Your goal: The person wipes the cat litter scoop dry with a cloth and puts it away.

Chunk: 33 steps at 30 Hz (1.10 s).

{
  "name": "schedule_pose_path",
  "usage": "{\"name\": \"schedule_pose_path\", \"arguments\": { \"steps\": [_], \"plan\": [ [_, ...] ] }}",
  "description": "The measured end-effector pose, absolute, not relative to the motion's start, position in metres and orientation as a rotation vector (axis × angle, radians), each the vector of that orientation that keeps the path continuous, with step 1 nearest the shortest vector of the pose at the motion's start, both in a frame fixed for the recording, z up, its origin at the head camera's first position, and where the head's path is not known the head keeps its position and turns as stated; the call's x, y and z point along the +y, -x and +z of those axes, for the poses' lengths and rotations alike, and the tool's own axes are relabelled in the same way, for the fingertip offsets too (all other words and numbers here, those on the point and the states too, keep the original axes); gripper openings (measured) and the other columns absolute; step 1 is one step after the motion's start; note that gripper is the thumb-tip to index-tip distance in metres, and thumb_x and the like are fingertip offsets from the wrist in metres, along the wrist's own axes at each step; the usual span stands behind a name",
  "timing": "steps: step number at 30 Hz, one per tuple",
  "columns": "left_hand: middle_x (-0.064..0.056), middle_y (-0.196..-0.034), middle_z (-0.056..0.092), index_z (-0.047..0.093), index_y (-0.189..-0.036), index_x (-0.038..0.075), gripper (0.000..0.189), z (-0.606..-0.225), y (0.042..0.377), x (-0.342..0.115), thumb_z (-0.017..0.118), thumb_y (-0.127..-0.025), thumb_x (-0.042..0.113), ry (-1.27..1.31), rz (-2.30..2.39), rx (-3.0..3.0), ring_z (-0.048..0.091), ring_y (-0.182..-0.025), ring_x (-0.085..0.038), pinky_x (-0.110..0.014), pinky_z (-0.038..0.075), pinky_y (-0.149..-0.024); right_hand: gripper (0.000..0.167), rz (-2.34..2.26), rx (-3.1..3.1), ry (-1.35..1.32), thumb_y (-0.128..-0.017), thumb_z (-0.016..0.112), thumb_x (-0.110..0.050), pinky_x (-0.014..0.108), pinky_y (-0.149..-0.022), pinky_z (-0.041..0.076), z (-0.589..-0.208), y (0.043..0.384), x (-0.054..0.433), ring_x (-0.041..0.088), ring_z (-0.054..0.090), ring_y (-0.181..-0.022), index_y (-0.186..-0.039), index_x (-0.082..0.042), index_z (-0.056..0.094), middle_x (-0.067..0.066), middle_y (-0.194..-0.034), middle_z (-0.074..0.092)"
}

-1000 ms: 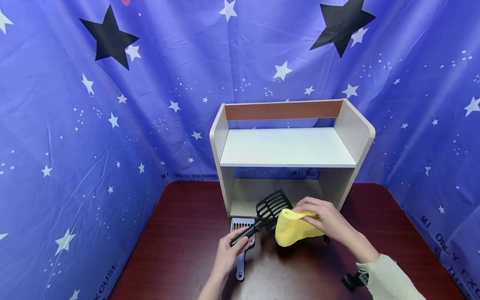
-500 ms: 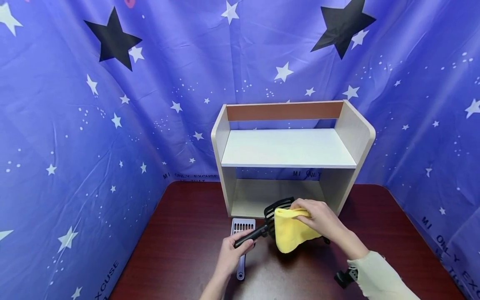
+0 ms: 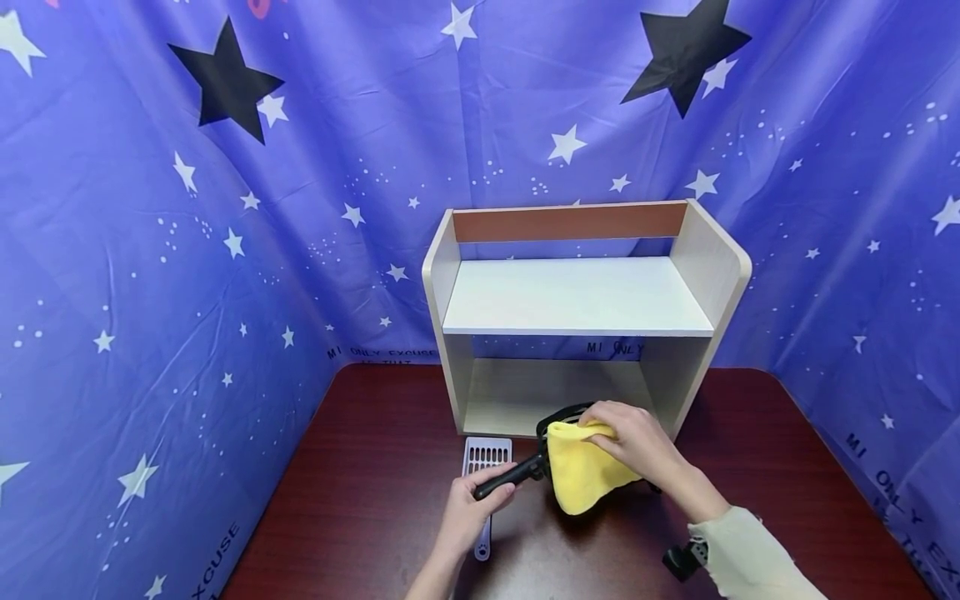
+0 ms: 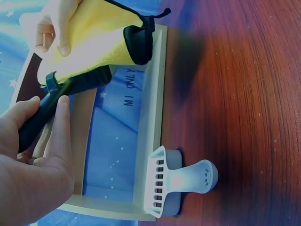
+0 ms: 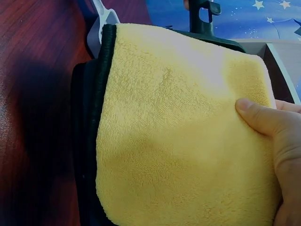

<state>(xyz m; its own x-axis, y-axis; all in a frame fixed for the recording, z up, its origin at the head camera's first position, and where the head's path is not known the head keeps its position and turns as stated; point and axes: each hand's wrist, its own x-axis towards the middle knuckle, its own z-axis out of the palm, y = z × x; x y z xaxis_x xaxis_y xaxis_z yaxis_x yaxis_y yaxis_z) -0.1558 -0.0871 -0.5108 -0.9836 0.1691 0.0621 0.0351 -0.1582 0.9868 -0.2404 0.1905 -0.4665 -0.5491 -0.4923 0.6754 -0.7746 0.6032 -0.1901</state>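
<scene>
My left hand (image 3: 463, 510) grips the black handle of a slotted litter scoop (image 3: 517, 475), its thumb and fingers around the handle in the left wrist view. A folded yellow cloth (image 3: 583, 473) with dark edging is pinched at its top by my right hand (image 3: 628, 435). The cloth (image 5: 178, 132) hangs over the scoop's head and hides most of it; only part of the black rim shows behind. In the right wrist view, the right thumb presses flat on the fluffy yellow side. Below the left hand, a pale litter scoop (image 4: 188, 178) with a paw-print handle lies on the table.
Behind the hands stands a pale two-tier shelf unit (image 3: 577, 296) with a white upper board. Its front edge is close beyond the scoops. The dark red wooden table (image 3: 360, 467) ends at a blue star-patterned curtain (image 3: 225, 350) at the back and sides.
The black scoop has turned from showing its slotted face to lying mostly behind the cloth. Both hands have shifted slightly lower, the left one also rightward and the right one leftward.
</scene>
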Motion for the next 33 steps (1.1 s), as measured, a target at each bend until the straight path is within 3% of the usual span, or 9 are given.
{"name": "schedule_pose_path", "arguments": {
  "steps": [6,12,33],
  "plan": [
    [-0.038,-0.121,0.062,0.060,-0.124,-0.016,0.038,-0.510,0.154,-0.084,0.066,-0.090,-0.003,-0.259,2.292,2.012,0.068,-0.090,0.001,-0.016,0.059,-0.084,0.030,0.620,-2.250,-0.972,-0.069,0.087,-0.010,0.027,-0.061,0.055,-0.470,0.240,0.188,0.006,0.064,-0.075,-0.090,-0.020,0.069,-0.007,-0.089,0.073],
    [-0.037,-0.120,0.064,0.062,-0.123,-0.015,0.038,-0.510,0.153,-0.082,0.069,-0.088,-0.002,-0.241,2.282,2.040,0.067,-0.088,0.002,-0.013,0.058,-0.082,0.028,0.622,-2.245,-0.924,-0.070,0.088,-0.016,0.026,-0.058,0.054,-0.473,0.239,0.186,0.006,0.065,-0.073,-0.090,-0.020,0.068,-0.008,-0.086,0.073],
    [-0.031,-0.118,0.067,0.066,-0.120,-0.010,0.035,-0.508,0.150,-0.082,0.071,-0.087,0.001,-0.267,2.226,2.148,0.064,-0.085,0.004,-0.010,0.055,-0.077,0.033,0.630,-2.288,-0.724,-0.066,0.090,-0.012,0.021,-0.052,0.044,-0.481,0.237,0.182,0.002,0.052,-0.063,-0.084,-0.020,0.064,-0.006,-0.077,0.070]
  ]
}}
